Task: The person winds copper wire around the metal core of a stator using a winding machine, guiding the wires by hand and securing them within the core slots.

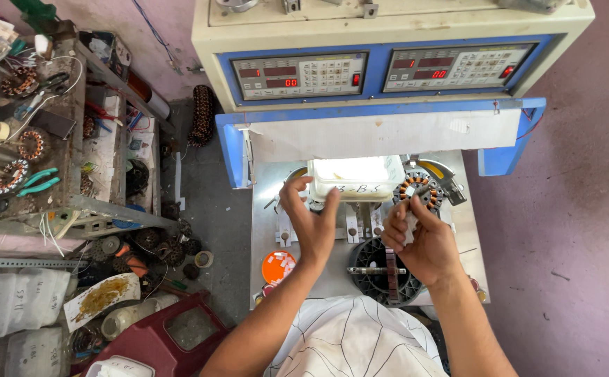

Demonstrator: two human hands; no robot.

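Two grey display panels [299, 75] [458, 67] with red digits front the machine.

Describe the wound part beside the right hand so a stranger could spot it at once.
Start at the cream and blue machine with two red-digit panels, then drop to the metal plate below it. The stator sits there, right of the white box, above the right hand. Its ring of copper coils marks it out.

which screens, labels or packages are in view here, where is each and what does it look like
Left panel: machine front, grey rectangle, red digits.
Right panel: beside it, same look.
White box: under the panels, by the left hand, handwritten label.
White bags: lower left, dark handwriting.
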